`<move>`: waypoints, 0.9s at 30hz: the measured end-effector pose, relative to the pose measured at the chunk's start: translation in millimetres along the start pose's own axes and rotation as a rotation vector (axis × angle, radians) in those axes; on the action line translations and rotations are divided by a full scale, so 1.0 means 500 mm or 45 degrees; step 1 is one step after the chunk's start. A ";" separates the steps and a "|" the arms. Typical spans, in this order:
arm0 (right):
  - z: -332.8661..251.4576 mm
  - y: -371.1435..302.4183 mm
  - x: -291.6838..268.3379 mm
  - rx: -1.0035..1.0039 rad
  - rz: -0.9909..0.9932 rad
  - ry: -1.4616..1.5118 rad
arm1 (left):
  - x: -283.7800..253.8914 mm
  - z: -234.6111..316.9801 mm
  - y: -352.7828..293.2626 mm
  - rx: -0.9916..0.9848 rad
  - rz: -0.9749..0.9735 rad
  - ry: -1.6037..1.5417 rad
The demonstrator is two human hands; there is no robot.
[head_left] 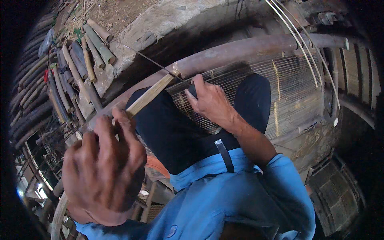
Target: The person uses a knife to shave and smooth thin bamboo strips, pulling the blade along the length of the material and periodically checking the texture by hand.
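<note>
My left hand [105, 168], close to the camera at the lower left, is closed with its thumb and fingers around a flat bamboo strip [150, 97]. The strip slants up and away over my knee. My right hand [214, 102] is wrapped around the dark handle of a long thin knife [149, 58], which points to the upper left. The blade looks narrow from here and crosses the strip near its far end. I cannot tell how deep it sits in the bamboo. A pale curved piece [59, 216] shows by my left wrist, perhaps the same strip.
Under my legs lies a slatted bamboo bench [296, 88], with a thick bamboo pole [240, 49] along its far side. Cut bamboo pieces [98, 46] are piled at the upper left beside a concrete ledge [176, 20]. Thin pale strips [298, 40] hang over the pole at the right.
</note>
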State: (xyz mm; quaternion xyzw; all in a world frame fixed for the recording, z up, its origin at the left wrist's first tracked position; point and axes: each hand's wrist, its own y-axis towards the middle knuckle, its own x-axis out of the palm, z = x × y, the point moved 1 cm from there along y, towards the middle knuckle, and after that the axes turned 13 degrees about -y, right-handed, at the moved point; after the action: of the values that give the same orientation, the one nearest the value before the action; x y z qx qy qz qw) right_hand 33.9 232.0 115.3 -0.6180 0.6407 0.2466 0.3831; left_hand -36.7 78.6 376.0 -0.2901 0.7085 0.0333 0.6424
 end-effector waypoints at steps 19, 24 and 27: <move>0.018 0.015 -0.012 -0.048 -0.060 0.129 | 0.003 -0.008 0.024 0.001 -0.021 -0.015; -0.066 -0.016 -0.074 -0.348 0.360 0.246 | -0.005 0.017 0.016 -0.164 -0.152 0.053; -0.018 0.000 0.007 0.024 -0.005 0.013 | -0.009 0.021 0.015 -0.200 -0.171 0.112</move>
State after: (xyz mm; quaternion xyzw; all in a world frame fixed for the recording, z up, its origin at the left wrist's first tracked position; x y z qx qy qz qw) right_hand 32.4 222.6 117.8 -0.6167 0.6439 0.2366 0.3861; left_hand -30.8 91.0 375.9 -0.3876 0.7103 0.0329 0.5867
